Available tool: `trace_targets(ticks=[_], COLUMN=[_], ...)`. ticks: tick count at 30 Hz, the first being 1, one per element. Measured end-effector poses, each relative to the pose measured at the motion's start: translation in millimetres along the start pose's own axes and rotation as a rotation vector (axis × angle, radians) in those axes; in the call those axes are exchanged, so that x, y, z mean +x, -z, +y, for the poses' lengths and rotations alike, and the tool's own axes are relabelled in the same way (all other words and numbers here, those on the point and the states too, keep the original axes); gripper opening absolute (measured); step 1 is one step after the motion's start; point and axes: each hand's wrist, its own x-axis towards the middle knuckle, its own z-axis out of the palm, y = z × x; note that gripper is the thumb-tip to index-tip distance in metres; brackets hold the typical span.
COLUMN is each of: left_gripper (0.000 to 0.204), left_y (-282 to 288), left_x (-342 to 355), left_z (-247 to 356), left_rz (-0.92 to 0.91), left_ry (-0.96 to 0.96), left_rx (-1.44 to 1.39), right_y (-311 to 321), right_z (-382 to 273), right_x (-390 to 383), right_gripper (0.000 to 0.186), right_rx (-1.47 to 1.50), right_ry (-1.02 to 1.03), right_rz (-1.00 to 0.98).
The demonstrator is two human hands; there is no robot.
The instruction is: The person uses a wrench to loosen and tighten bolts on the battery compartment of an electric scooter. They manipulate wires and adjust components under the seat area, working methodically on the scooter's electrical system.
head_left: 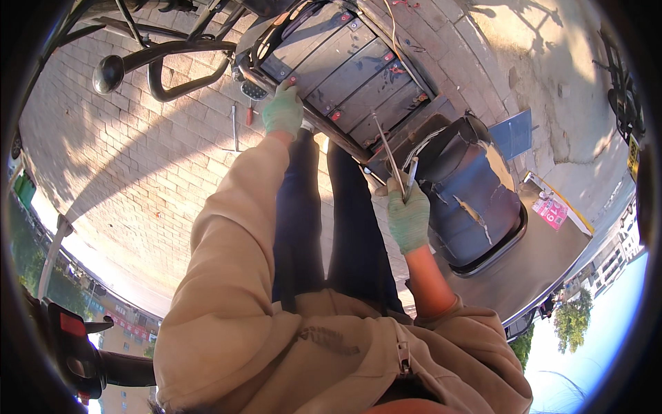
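Note:
Both my hands wear pale green gloves. My left hand (283,110) is at the near left corner of a compartment of several dark grey batteries (338,58), its fingers closed by a small red terminal cap (292,81). What those fingers pinch, if anything, is too small to make out. Closer to me, my right hand (408,215) is wrapped round two metal tools. One has a long thin shaft (386,146) pointing toward the batteries; the other ends in a short, blunt tip (414,165). Their exact kinds are unclear. Other red caps and wires sit on the batteries.
A torn black seat (469,200) stands right of my right hand, with a blue panel (512,134) behind it. On the brick paving (165,172) lie a T-shaped metal tool (235,131) and a red-handled tool (249,115). Black bent tubing (179,58) juts in at upper left.

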Motion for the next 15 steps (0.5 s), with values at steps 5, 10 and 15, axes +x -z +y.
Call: trace_targets(ticks=[5,10,15], left_gripper=[0.027,0.026,0.028], left_y=[-21,-40,-59], left_x=[-53,-91,-104], left_z=[13,27,31], left_rz=[0.006,-0.156,-0.256], left_ry=[-0.044,-0.297,-0.401], left_rx=[-0.215,-0.124,0.002], right_y=[-12,-17,-20], right_z=[27,55,75], right_x=[-22,-36,-37], right_gripper=[0.032,0.026,0.022], right_rx=[-0.122,-0.208,-0.216], right_ry=[0.002,-0.007,-0.048], right_rz=[-0.008,0.041,0.119])
